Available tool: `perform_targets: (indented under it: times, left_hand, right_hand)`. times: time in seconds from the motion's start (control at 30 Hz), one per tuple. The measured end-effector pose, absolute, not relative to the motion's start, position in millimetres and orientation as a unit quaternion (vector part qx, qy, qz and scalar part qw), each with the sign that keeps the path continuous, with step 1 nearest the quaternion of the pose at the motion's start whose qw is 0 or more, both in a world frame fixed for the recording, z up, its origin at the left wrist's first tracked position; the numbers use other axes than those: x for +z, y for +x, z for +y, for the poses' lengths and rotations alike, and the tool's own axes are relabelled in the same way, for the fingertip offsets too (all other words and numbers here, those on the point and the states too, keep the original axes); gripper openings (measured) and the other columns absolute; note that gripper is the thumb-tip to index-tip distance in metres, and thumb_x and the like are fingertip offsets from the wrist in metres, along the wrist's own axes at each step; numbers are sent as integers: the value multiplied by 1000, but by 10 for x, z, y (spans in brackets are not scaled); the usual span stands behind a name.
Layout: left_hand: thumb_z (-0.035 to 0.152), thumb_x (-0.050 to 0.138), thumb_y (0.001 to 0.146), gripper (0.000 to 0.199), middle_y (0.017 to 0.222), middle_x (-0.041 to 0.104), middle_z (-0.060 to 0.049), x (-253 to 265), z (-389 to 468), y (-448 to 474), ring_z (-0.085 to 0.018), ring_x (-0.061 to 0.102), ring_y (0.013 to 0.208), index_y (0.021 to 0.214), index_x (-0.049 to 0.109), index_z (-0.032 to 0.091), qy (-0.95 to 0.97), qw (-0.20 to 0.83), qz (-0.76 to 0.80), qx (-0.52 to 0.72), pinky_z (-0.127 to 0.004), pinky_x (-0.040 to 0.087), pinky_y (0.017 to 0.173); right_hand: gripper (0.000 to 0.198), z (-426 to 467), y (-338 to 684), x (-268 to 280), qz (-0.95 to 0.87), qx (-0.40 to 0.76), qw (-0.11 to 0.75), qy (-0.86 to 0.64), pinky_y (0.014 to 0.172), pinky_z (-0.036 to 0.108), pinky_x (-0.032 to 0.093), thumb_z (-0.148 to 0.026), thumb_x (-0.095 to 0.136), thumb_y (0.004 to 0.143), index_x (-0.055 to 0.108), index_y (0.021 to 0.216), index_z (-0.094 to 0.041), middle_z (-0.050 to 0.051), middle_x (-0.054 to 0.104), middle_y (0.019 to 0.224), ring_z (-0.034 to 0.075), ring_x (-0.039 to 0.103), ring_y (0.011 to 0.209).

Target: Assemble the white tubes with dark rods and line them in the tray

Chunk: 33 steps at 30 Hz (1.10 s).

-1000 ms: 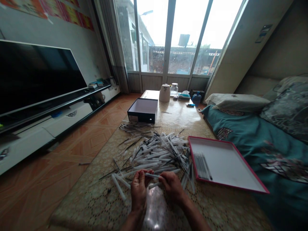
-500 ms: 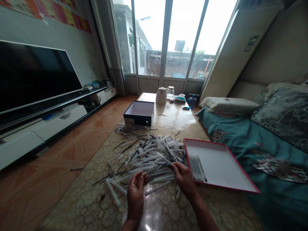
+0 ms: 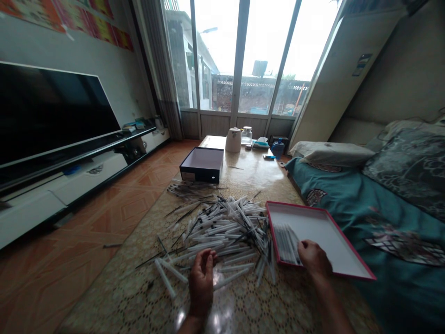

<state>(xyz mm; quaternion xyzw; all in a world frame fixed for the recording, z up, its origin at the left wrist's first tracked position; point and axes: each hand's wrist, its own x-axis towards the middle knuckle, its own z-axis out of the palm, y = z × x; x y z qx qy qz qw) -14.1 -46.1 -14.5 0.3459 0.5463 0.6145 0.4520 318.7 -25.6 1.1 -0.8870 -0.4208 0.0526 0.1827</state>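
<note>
My right hand (image 3: 314, 257) is over the shallow red-rimmed box lid (image 3: 330, 232), its fingers pinched on a pen at the right side of a row of clear-barrelled pens (image 3: 285, 242) lying side by side. The fingers mostly cover the pen they hold. My left hand (image 3: 201, 278) hovers at the near edge of a loose pile of pens and white translucent pen barrels (image 3: 222, 227), fingers loosely curled and apart, holding nothing I can see. Thin dark refills (image 3: 184, 215) lie among the pile and to its left.
A dark open box (image 3: 200, 174) stands behind the pile. Farther back on the table are a beige kettle (image 3: 233, 140), a glass jar (image 3: 246, 135) and a tissue pack (image 3: 260, 144). A bed or sofa with a teal cover (image 3: 340, 204) borders the right side.
My right hand has moved right from the pile to the row of pens in the lid, with a pen in its fingers. My left hand has shifted only slightly.
</note>
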Motion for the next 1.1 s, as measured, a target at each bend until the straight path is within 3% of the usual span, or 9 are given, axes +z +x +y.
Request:
perform_targets:
  times: [0.1,0.17,0.37,0.53,0.73,0.8,0.9,1.0,1.1]
  left_hand:
    - [48,65,71,36,87,72,-9,-145,-463,-137,-26,70,82,91,63,18,359,445,549,610,-38,55,77]
    - [48,64,72,35,87,72,-9,-144,-465,-137,-26,70,81,91,63,18,371,438,552,604,-39,56,76]
    - [45,62,76,31,91,72,-9,-159,-474,-144,-25,70,83,92,63,19,395,436,554,589,-38,55,78]
    - [42,61,78,27,91,72,-9,-183,-501,-156,-25,70,85,93,63,19,411,429,555,582,-36,54,77]
    - [40,60,79,25,90,72,-9,-169,-516,-156,-25,69,84,93,64,19,415,425,549,588,-35,54,76]
    - [39,59,79,25,89,72,-9,-165,-521,-150,-24,69,83,93,64,19,413,428,545,591,-34,54,76]
    - [38,60,79,24,88,72,-8,-170,-533,-128,-23,69,82,91,64,19,411,432,535,599,-34,54,77]
    - [36,60,79,21,85,71,-7,-150,-551,-110,-22,68,81,90,64,18,430,438,525,590,-33,53,77]
    - [33,57,81,19,85,71,-7,-79,-564,-158,-21,68,80,91,63,18,460,449,521,562,-33,53,75]
  right_hand:
    - [29,-223,3235,-68,-455,74,149,-875,55,28,39,-36,47,80,72,76,-21,14,71,78,25,66,69]
    - [33,-153,3262,-111,-467,67,139,-871,62,28,43,-33,42,83,72,87,-19,14,71,85,24,66,77]
    - [45,244,3200,-260,-592,-31,156,-790,96,33,37,-25,35,88,54,128,-13,12,54,131,22,50,118]
    - [44,375,3190,-421,-601,9,114,-791,96,39,39,-32,32,90,58,124,-19,9,53,133,23,47,121]
    - [48,309,3161,-390,-595,-18,117,-795,89,42,43,-40,35,90,54,126,-16,14,54,129,28,50,116]
    - [48,279,3080,-296,-586,-48,143,-796,86,46,43,-40,38,88,55,125,-14,16,52,130,31,51,112]
    - [45,194,2854,-144,-603,-75,260,-751,86,44,44,-37,38,87,59,114,-8,21,58,118,30,54,105]
    - [36,17,2492,-55,-629,-44,375,-680,83,38,46,-37,39,89,61,100,-11,16,63,97,25,57,91]
    - [25,-239,2056,-54,-655,7,421,-628,80,35,46,-32,40,91,59,96,-16,11,62,93,22,58,89]
